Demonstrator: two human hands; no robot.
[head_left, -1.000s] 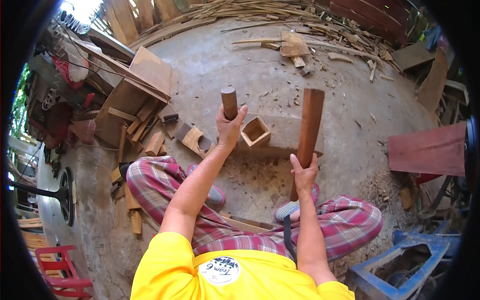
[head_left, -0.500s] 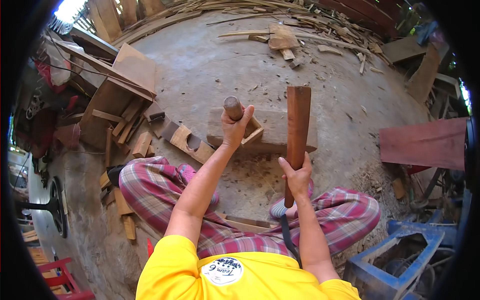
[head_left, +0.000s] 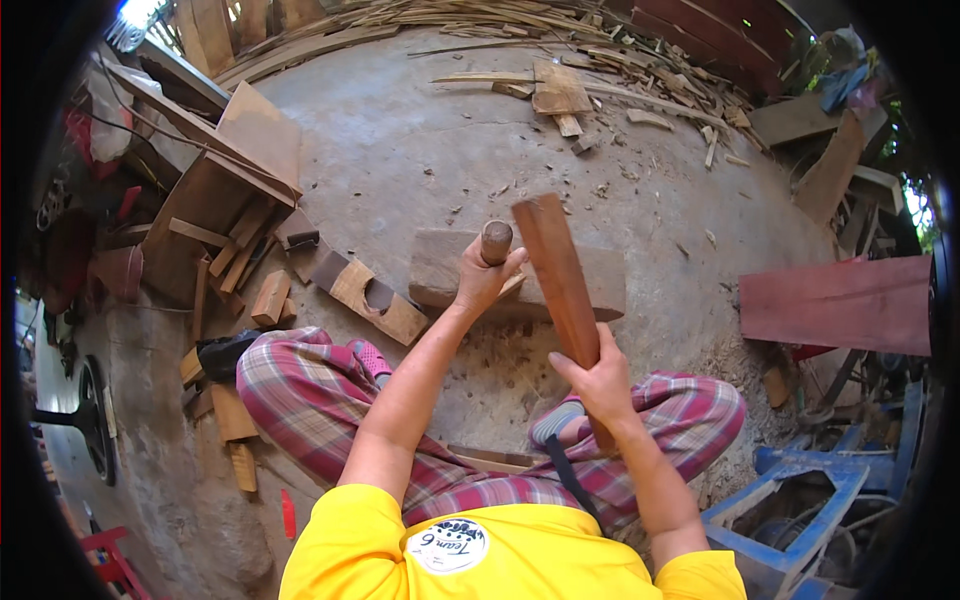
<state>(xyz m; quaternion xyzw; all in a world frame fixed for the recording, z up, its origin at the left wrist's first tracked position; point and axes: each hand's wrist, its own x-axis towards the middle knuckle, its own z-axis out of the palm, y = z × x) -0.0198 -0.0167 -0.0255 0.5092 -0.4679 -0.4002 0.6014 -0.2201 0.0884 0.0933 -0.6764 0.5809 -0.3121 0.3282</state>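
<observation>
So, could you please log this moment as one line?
left hand: grips round wooden piece | right hand: holds long wooden bar, angled left | nearby: wooden block on floor

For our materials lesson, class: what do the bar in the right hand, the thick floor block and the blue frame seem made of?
Bar: smooth-looking wood, its reddish-brown streaks suggesting grain. Block: probably rough, unfinished wood; dull greyish-brown. Blue frame: likely painted metal, its colour patchy.

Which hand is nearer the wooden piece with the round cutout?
Left. The left hand is just right of the wooden piece in the picture; the right hand, on a wooden bar, is farther right and lower.
</observation>
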